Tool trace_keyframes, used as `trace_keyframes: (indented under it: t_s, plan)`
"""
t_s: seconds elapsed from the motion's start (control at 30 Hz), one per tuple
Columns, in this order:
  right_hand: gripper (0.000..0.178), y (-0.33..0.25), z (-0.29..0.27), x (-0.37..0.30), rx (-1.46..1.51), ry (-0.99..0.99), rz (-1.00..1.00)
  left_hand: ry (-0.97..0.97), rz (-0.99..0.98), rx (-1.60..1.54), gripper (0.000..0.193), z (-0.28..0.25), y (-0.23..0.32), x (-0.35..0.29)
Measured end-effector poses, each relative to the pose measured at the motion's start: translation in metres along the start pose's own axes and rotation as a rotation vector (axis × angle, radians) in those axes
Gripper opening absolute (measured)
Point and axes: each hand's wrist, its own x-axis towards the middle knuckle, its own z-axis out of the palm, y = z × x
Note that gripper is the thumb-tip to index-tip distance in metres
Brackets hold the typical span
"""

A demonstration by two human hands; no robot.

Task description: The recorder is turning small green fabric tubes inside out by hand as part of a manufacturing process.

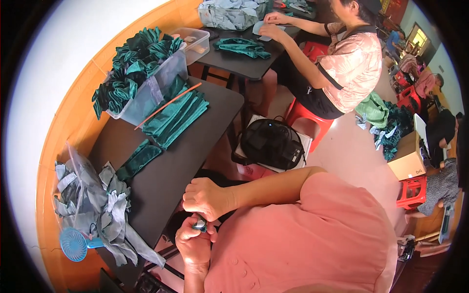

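Note:
My left hand (193, 242) is closed round a small roll of dark green velvet cloth (200, 225) with a pale part showing in its end. Just above it, my right hand (207, 198) is curled into a fist, its lower side close against the cloth; what its fingers hold is hidden. Both hands are in front of my pink shirt, beside the dark table (168, 171). On that table lie a folded green velvet strip (140, 159) and a stack of green velvet strips (178, 117) with an orange stick (168, 105) across it.
A clear bin (141, 105) overflows with green velvet pieces. Grey cloth strips (117, 215) hang over the table's near end, by a blue fan (74, 244). A co-worker (351, 66) handles pale cloth at the far table. A black backpack (271, 144) stands by a red stool (308, 119).

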Motion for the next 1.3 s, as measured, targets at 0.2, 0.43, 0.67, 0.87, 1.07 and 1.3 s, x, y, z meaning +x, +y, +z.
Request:
trace_keyframes:
  t_s: [0.2,0.43,0.67,0.87,1.07,1.3]
  plan:
    - [0.017,0.016,0.005,0.01,-0.072,0.034,0.123,-0.222,-0.074,-0.095,0.016,-0.005,0.001,0.008]
    - [0.017,0.011,-0.013,0.029,-0.162,0.049,0.115,-0.346,0.044,-0.088,0.026,0.012,0.005,0.001]
    - [0.02,0.005,0.009,0.04,0.106,-0.099,0.018,-0.442,0.024,0.138,0.03,0.026,-0.001,-0.001]
    - [0.025,0.006,0.021,0.041,0.865,-0.004,0.14,-0.581,0.067,0.241,0.038,0.055,0.016,-0.004]
    - [0.022,0.026,-0.067,0.051,0.399,0.252,0.251,-0.245,0.173,-0.058,0.049,0.002,0.052,0.03]
    - [0.022,-0.022,-0.108,0.083,1.82,-0.348,-0.066,-0.395,0.087,-0.167,0.054,-0.001,0.028,0.053]
